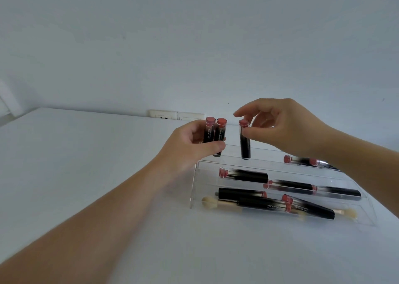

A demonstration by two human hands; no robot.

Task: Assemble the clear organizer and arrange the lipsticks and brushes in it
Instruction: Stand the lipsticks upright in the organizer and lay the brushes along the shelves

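A clear stepped organizer (195,188) stands on the white table. My left hand (190,145) grips two upright black lipsticks (216,132) with pink tops at the organizer's back left. My right hand (280,128) pinches the top of a third upright lipstick (245,143), whose lower end stands on the top tier. Several more lipsticks (248,175) lie sideways on the lower tiers. A double-ended brush (210,202) with pale tips lies along the front tier, partly under two lipsticks.
A white wall rises behind the table, with a socket plate (176,116) low on it just beyond the lipsticks. White tabletop (97,154) spreads to the left and in front of the organizer.
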